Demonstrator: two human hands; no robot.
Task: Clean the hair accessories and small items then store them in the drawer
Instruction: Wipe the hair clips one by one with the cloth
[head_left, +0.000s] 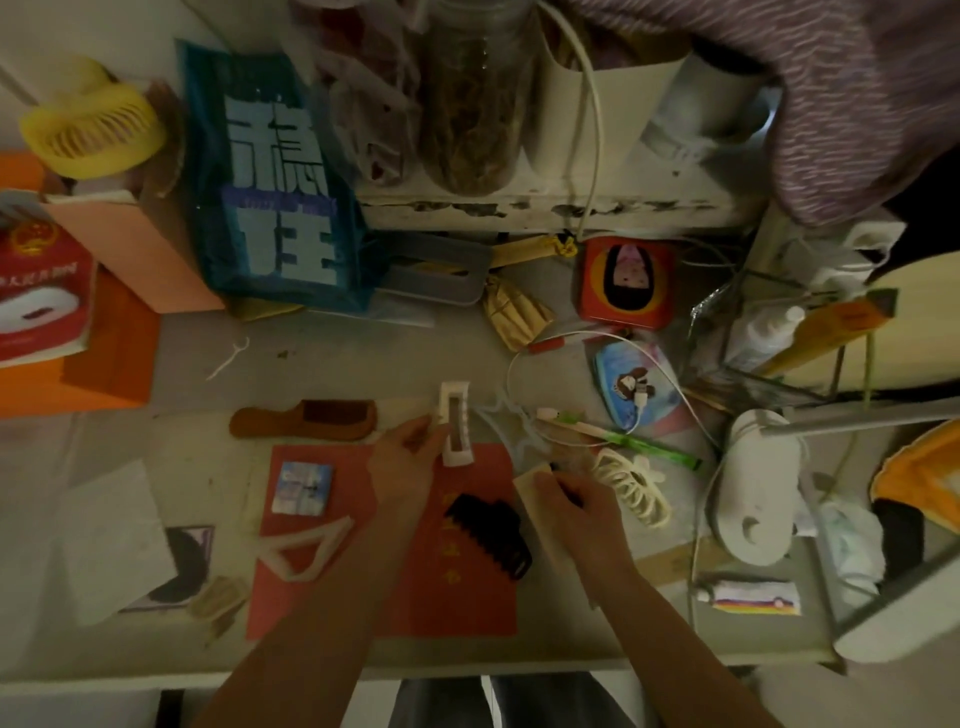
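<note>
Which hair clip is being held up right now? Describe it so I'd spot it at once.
Start at the red paper sheet at the table's front edge. At its top edge, the left hand pinches the white rectangular clip. It is a long, pale frame with an open slot, unlike the black claw clip below it or the cream looped clip to its right.

Both bare forearms reach forward from the near edge, angling slightly toward each other. The left hand (402, 457) is turned palm inward, its thumb and fingertips pinching the lower side of a white rectangular plastic hair clip (455, 426) that stands up beyond the fingers. The right hand (569, 501) is knuckles-up, fingers curled round a pale cream wipe (535, 488) sticking out to the thumb side.
</note>
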